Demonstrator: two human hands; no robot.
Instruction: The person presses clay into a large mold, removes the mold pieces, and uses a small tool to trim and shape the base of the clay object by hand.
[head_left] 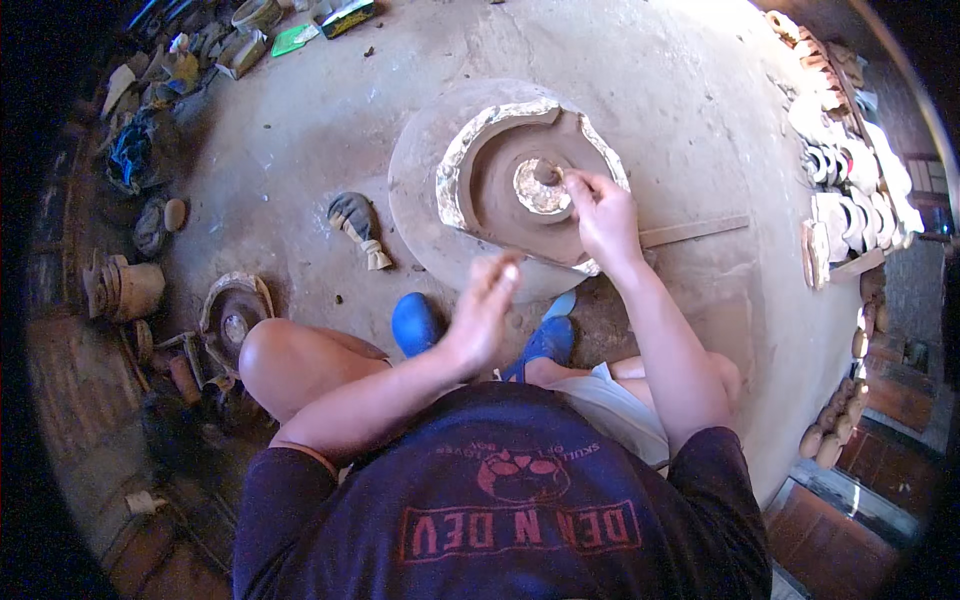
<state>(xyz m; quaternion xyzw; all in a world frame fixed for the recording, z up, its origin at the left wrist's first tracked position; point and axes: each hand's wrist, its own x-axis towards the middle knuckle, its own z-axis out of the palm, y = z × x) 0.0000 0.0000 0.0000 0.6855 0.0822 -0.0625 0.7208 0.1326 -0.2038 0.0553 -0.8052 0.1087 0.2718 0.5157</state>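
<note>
At the left of the frame, a brown pot (138, 290) lies near the edge, and right of it, beside the person's left knee (285, 365), sits a round clay piece (262, 290) with a rough pale rim. Nearer the middle, a dark pouch (352, 215) tied with pale cloth rests on the floor (320, 130), apart from the broad round disc (415, 190).

The left hand (480, 310) is raised at the centre, just below the disc's lower edge in the picture; its fingers are bent and blurred, and I cannot tell whether that grip holds anything.

On the disc, in the upper centre, stands a wide clay ring (453, 185) with a jagged, pale rim. It is round, so it shows no long axis. Inside lies a smaller pale ring (527, 190), with a dark knob (546, 173) at its upper part.

The right hand (607, 220) is the nearer one: it reaches over the wide ring's right side, and the knob lies just left of its fingertips. Its grip is narrow, thumb and fingers drawn together; whether they touch the knob or pinch something small, I cannot tell.

Further right, a flat wooden strip (695, 231) slants beside the disc, and pale curved pieces (855, 215) line the right edge.
</note>
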